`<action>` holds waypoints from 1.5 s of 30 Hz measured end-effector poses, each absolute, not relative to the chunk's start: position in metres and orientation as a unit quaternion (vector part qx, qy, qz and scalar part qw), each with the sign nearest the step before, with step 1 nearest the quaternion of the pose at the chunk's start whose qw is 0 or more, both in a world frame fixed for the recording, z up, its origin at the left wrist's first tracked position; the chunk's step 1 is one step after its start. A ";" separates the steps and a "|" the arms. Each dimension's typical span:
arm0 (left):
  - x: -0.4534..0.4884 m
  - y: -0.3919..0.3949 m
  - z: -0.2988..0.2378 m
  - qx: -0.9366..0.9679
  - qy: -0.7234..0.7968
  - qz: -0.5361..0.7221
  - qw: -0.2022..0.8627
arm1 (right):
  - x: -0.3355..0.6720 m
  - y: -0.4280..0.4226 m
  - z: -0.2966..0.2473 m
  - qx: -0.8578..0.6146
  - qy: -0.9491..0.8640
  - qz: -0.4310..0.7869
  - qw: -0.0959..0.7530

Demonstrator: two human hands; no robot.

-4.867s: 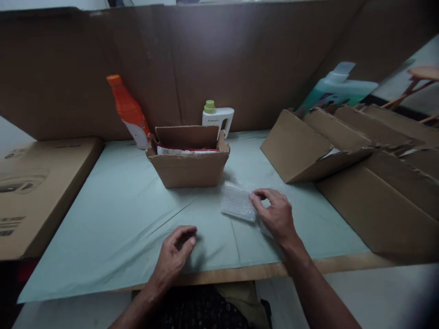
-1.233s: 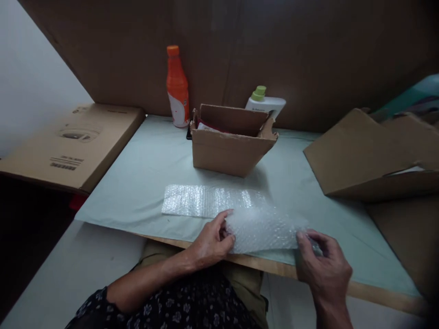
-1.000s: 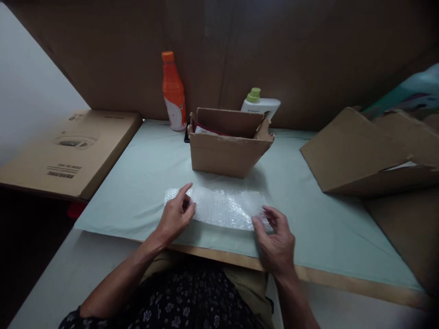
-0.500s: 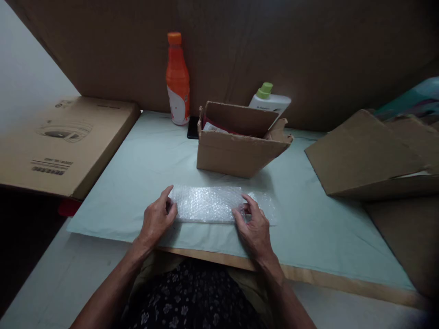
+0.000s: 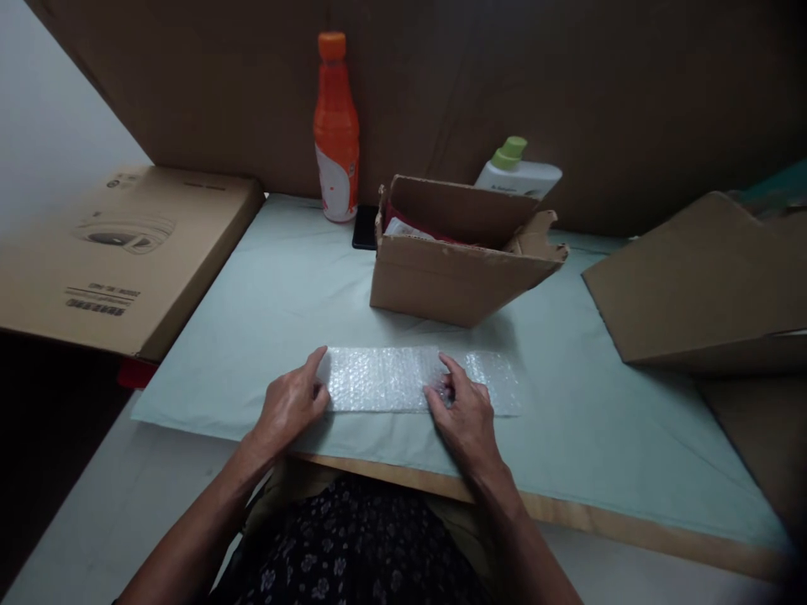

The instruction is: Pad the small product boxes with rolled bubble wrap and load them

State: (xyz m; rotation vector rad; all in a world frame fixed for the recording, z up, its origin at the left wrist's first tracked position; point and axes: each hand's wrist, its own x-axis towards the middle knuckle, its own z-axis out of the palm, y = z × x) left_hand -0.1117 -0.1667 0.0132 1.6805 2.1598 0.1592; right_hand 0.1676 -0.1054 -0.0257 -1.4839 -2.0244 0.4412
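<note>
A strip of clear bubble wrap (image 5: pixel 382 382) lies folded on the pale green cloth, its long side towards me. At the left end, my left hand (image 5: pixel 291 402) grips the edge between a stretched index finger and the thumb. My right hand (image 5: pixel 463 412) holds the folded part's right end, thumb near the front and index finger near the back. Its other fingers curl under. A thinner flap of the wrap (image 5: pixel 498 382) extends flat to the right, past that hand. Just behind the wrap stands an open cardboard box (image 5: pixel 441 281) with something red and white inside.
An orange bottle (image 5: pixel 336 134), a dark phone (image 5: pixel 364 228) and a white bottle with a green cap (image 5: pixel 520 178) are at the back. A flat printed carton (image 5: pixel 145 252) lies left. Cardboard flaps (image 5: pixel 699 286) rise at right. The cloth (image 5: pixel 598 445) covers a wooden board.
The view has shifted slightly. Relative to the cloth, my right hand has moved a little left along the bubble wrap, and more of the right flap shows. My left index finger lies straighter.
</note>
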 end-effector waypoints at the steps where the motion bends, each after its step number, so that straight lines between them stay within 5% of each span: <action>1: -0.113 -0.167 0.014 0.605 0.772 0.055 0.188 | 0.171 -0.104 -0.025 -0.560 -0.759 0.156 0.294; 9: -0.122 -0.149 0.016 0.688 0.693 0.206 0.063 | 0.229 -0.075 -0.007 -0.624 -0.714 0.115 0.296; 19: -0.077 -0.017 0.012 0.611 0.617 0.395 0.298 | 0.209 0.032 -0.004 -0.618 -0.674 0.260 0.309; 27: -0.061 0.026 0.005 0.572 0.621 0.460 0.275 | 0.202 0.073 -0.007 -0.612 -0.668 0.280 0.316; 33: -0.085 -0.001 0.003 0.640 0.649 0.322 0.257 | 0.220 0.065 -0.003 -0.588 -0.700 0.267 0.305; 38: -0.129 -0.072 0.008 0.723 0.652 0.129 0.189 | 0.270 0.006 -0.019 -0.583 -0.764 0.180 0.211; 45: -0.133 -0.099 0.015 0.735 0.640 0.029 0.220 | 0.262 -0.040 -0.018 -0.574 -0.795 0.116 0.159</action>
